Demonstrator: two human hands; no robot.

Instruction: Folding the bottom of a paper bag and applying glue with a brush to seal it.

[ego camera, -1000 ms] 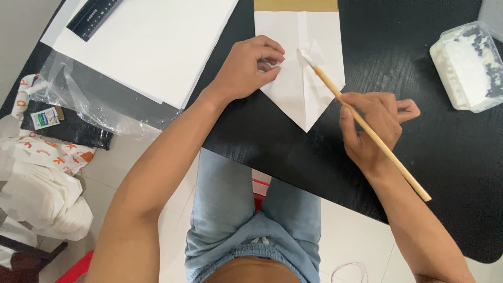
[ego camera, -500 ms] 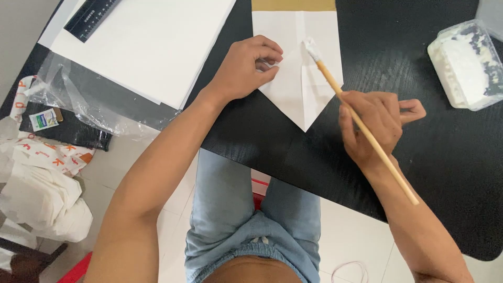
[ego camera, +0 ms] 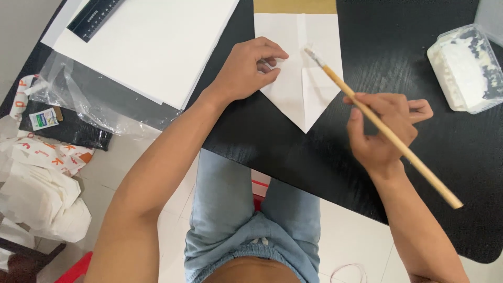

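A white paper (ego camera: 309, 84) folded to a point lies on the black table (ego camera: 272, 141), with a tan strip at its far end. My left hand (ego camera: 246, 71) rests on the paper's left side, fingers curled, pressing it down. My right hand (ego camera: 385, 131) grips a long wooden-handled brush (ego camera: 382, 128), held slanted. The brush's bristle tip touches the paper near its middle fold.
A clear plastic tub of white paste (ego camera: 463, 68) stands at the right. Large white sheets (ego camera: 152, 47) with a black ruler (ego camera: 94, 18) lie at the left, over a clear plastic bag (ego camera: 89, 102). White bags (ego camera: 36, 188) sit on the floor at the left.
The brush tip has slid a little to the right and up across the paper. My left hand has stayed put.
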